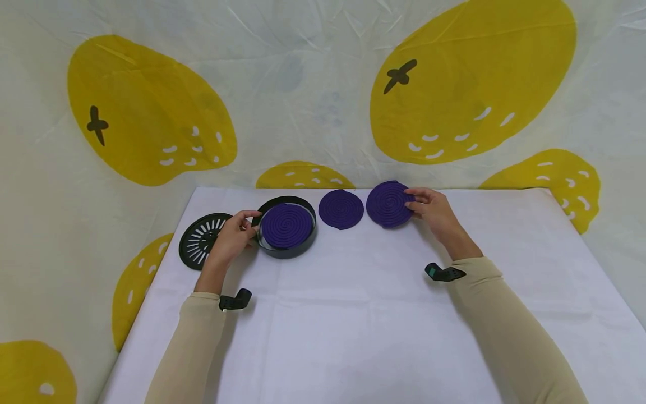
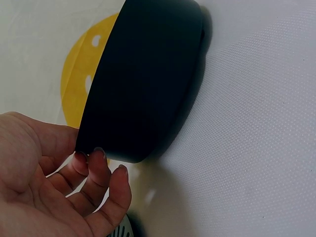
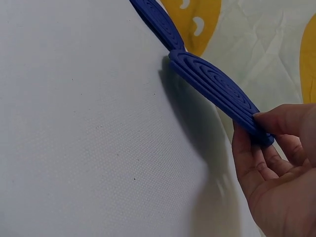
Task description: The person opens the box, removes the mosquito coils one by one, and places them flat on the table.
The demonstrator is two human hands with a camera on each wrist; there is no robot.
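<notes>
My left hand (image 1: pixel 233 238) pinches the left rim of a round black tin (image 1: pixel 289 253), thumb and fingertips at its edge in the left wrist view. Inside the tin lies a purple mosquito coil (image 1: pixel 286 225), a flat spiral. My right hand (image 1: pixel 433 210) holds another purple mosquito coil (image 1: pixel 388 204) by its right edge, thumb on top and fingers beneath. In the right wrist view this coil (image 3: pixel 217 86) is tilted above the table, its shadow below. Between the tin and the held coil, a third mosquito coil (image 1: pixel 341 209) lies on the table.
A round black slotted lid (image 1: pixel 194 247) lies left of the tin, partly behind my left hand. White cloth covers the table (image 1: pixel 343 331). Behind it hangs a pale fabric backdrop (image 1: pixel 303 84) with yellow fruit shapes, close to the table's far edge.
</notes>
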